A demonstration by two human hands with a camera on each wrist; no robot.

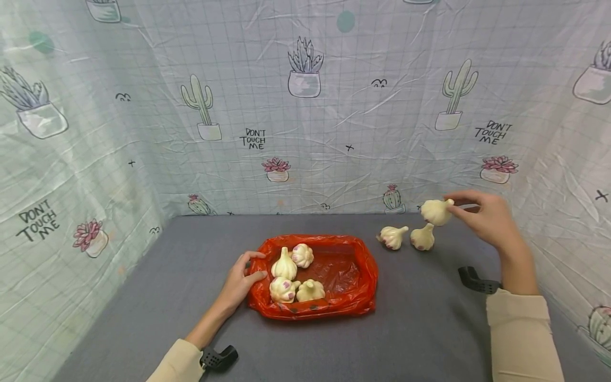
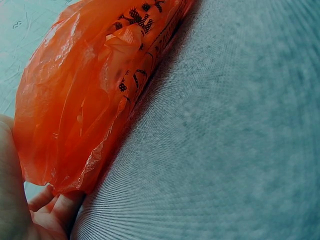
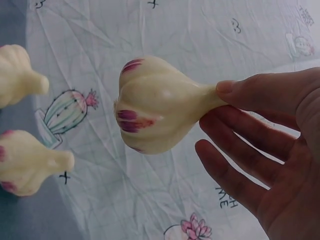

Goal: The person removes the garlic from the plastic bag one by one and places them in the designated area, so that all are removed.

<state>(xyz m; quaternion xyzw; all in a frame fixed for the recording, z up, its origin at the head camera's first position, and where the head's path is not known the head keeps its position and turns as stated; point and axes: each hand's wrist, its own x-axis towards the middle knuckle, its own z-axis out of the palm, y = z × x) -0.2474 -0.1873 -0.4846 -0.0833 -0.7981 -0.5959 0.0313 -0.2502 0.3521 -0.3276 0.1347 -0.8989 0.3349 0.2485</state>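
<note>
Two garlic bulbs (image 1: 422,239) lie outside the bag's (image 1: 367,284) right edge.

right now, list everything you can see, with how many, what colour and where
bag: 1, red with black print, on the table
garlic in bag: 4, cream, some with purple marks, towards the bag's left side
garlic on table: 2, cream with purple marks, right of the bag
held garlic: 1, cream with purple marks, stem pinched in the right fingers
table: 1, grey, under the bag
sheet: pale with cactus prints, behind the table and at both sides; number of pieces unclear
wrist cameras: 2, black, one per wrist
sleeves: 2, cream, one per arm
left fingers: one set, at the bag's left edge
right fingers: one set, at the held stem
</note>
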